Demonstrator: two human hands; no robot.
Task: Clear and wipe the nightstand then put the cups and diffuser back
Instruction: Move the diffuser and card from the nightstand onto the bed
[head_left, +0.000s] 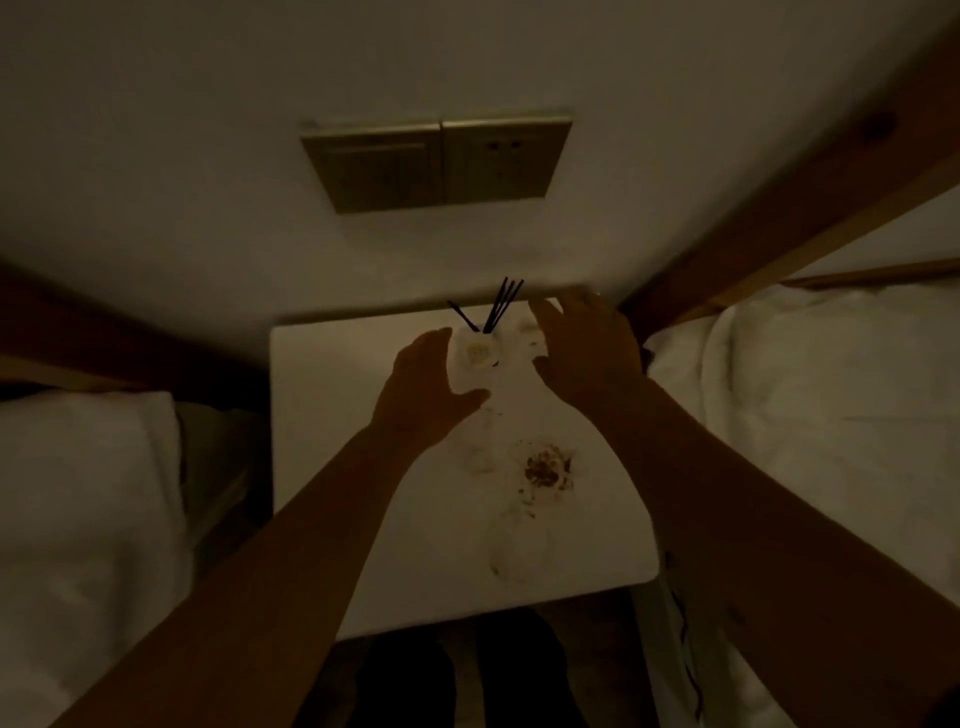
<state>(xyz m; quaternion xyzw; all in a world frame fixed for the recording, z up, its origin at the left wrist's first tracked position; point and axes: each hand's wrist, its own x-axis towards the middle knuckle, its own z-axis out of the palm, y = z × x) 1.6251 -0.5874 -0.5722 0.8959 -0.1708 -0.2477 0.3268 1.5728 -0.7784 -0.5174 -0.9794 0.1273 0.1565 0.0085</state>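
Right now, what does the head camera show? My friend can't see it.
Two bare hands reach for a reed diffuser on a white nightstand: left hand beside it, right hand open. Brown crumbs dirty the top, beds either side.

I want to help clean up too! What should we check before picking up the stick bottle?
1. Left hand around the diffuser: not ok, fingers are open and curved beside it, not closed.
2. Right hand free to help: ok, it is open and holds nothing.
3. Reed sticks sitting in the bottle: ok, they stand up out of its top.
4. Clear cups out of the way: cannot tell, they are faint in the dim light, just under the left wrist.
5. Nightstand clean: not ok, brown crumbs and rings mark the top.
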